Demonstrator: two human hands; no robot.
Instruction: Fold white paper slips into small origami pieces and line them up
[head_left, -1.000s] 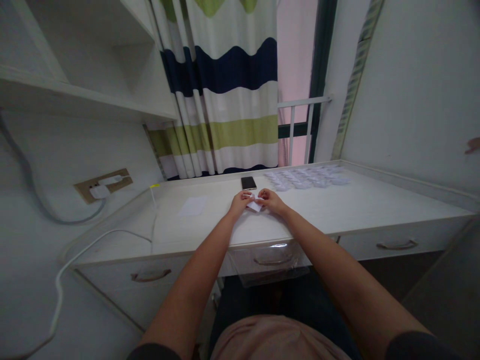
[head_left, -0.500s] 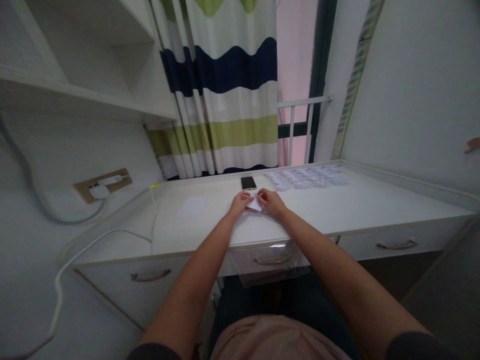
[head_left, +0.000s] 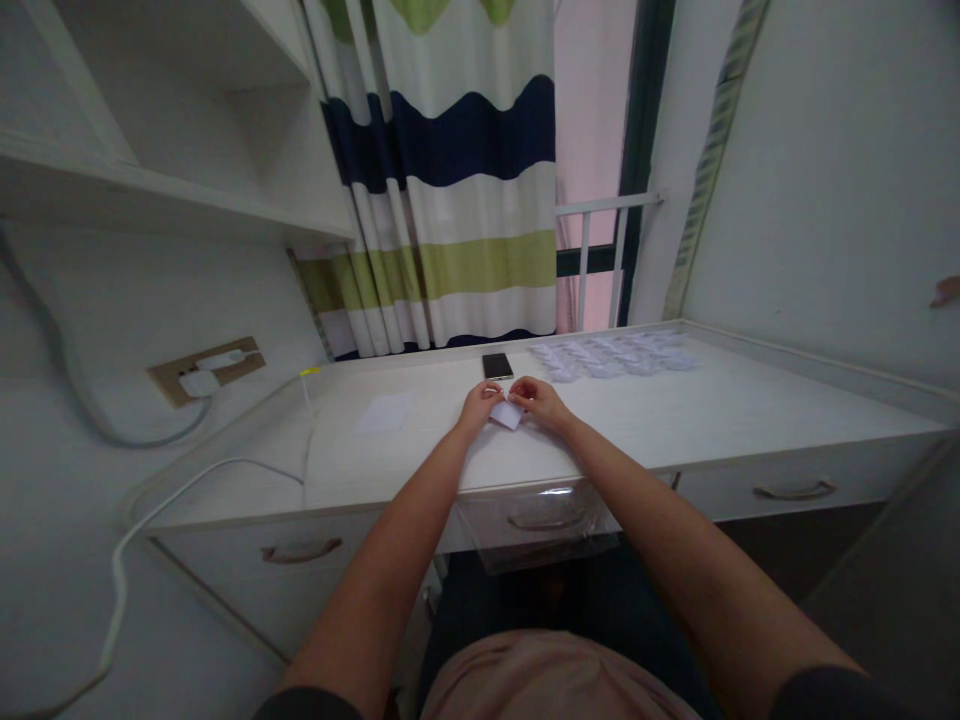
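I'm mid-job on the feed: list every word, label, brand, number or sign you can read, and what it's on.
No readable text anywhere.
Phone: dark face, no brand legible.
Folded paper in the hands, flat sheet, rows of white pieces: no writing discernible.
Wall strip at right: dark marks, too blurred to tell if they are lettering.

No readable text, labels or numbers anywhere
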